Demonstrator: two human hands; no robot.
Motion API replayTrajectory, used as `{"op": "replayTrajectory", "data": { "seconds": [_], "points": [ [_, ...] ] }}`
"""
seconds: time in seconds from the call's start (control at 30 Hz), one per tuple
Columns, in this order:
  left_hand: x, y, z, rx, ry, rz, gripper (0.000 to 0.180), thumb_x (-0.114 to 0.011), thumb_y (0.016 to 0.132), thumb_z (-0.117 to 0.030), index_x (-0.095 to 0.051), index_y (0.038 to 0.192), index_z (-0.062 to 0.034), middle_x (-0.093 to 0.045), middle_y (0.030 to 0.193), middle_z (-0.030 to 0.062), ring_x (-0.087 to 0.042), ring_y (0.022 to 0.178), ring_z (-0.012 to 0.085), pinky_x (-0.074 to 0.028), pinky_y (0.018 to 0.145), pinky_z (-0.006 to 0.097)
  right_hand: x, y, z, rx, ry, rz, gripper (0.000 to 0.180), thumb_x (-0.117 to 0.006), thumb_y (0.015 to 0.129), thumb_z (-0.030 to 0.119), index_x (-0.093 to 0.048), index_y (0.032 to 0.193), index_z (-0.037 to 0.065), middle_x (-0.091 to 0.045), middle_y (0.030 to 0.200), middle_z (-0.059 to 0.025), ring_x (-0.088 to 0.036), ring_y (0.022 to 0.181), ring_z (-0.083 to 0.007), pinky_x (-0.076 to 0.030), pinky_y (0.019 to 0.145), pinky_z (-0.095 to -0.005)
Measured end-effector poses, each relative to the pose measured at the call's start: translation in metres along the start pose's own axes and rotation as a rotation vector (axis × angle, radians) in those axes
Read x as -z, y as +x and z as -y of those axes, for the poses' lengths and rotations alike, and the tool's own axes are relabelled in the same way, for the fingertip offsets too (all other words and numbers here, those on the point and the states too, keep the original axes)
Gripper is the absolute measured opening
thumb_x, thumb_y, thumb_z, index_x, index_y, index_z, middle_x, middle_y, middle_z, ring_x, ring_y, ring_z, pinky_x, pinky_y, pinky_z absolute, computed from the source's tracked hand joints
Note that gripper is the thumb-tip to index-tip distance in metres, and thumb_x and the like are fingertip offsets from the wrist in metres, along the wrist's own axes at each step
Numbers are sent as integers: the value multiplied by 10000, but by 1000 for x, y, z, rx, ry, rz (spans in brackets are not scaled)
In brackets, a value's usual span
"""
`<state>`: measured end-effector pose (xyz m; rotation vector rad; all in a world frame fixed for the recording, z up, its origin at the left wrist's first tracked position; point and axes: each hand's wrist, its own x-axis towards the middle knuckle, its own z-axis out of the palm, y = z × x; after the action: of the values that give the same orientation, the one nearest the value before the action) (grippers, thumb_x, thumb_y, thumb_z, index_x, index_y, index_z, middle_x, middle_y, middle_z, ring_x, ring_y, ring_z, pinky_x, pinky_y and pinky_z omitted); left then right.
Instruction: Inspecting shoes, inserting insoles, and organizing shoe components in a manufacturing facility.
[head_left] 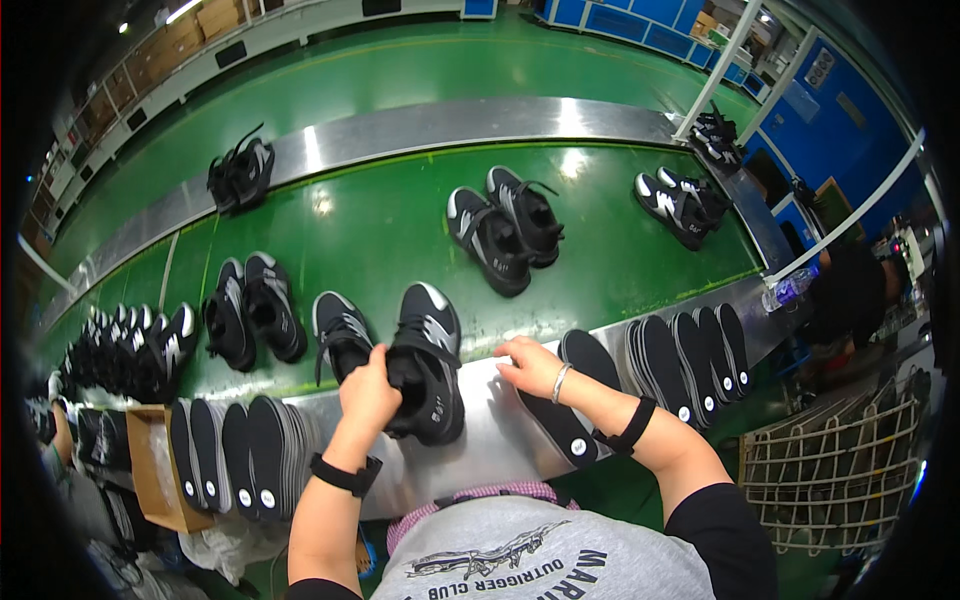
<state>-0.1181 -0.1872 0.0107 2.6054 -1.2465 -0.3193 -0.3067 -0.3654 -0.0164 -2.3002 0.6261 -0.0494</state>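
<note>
I see L hand (368,388) fingers curled gripping black shoe (425,362) at collar. R hand (530,364) fingers pressed flat on insole (560,415), just right of shoe.

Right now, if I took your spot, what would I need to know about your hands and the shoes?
Left hand: gripping the collar of a black shoe on the metal ledge.
Right hand: flat on a black insole on the ledge, not lifted.
Its partner shoe lies just left.
Insole stacks stand left and right.
Done: nothing in the held shoe that I can see.
Left: more pairs wait on the green belt.
</note>
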Motion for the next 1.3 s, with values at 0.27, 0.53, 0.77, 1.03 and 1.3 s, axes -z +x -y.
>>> {"op": "replayTrajectory", "data": {
  "seconds": [0.27, 0.53, 0.77, 1.03, 1.3],
  "points": [
    [32, 69, -12, -219, -596, -393, 516, -532, 799, -158, -315, 1233, 19, -480, 1139, 178, -479, 1041, 284, -382, 854, 347, 52, 74, -46, -56, -451, -359, 504, -667, 622, 274, -499, 1083, 156, -339, 1238, -184, -256, 1180, -361, -285, 908, -484],
    [174, -36, -135, -1158, -1967, 879, 992, -386, 705, -689, -91, 1321, 32, -112, 1391, 160, -174, 1260, 336, -173, 1014, 409, 87, 157, -66, -346, -580, -13, 594, -714, 528, 440, -552, 1083, 303, -233, 1310, -236, -225, 1197, -398, -322, 941, -438],
    [195, -47, -161, -1478, -1764, 815, 824, -361, 742, -548, -263, 1271, 76, -315, 1315, 183, -257, 1244, 244, -194, 1008, 352, 85, 154, -69, -421, -598, 51, 472, -669, 609, 470, -596, 1033, 277, -483, 1119, -99, -420, 1068, -288, -384, 891, -363],
    [206, -78, -85, -1324, -1821, 745, 687, -386, 794, -458, -295, 1261, 38, -392, 1241, 198, -385, 1136, 305, -243, 968, 407, 106, 64, -3, -152, -134, -189, 512, -638, 639, 438, -604, 945, 28, -604, 878, -187, -578, 863, -304, -441, 753, -355],
    [95, -135, -4, -558, -1636, 577, 481, -368, 881, -364, -429, 1148, 31, -517, 1076, 237, -558, 910, 308, -420, 810, 399, 62, -89, 84, 274, -358, -226, 262, -640, 663, 355, -612, 743, 107, -542, 767, -64, -520, 765, -241, -469, 614, -337]
  ]
}}
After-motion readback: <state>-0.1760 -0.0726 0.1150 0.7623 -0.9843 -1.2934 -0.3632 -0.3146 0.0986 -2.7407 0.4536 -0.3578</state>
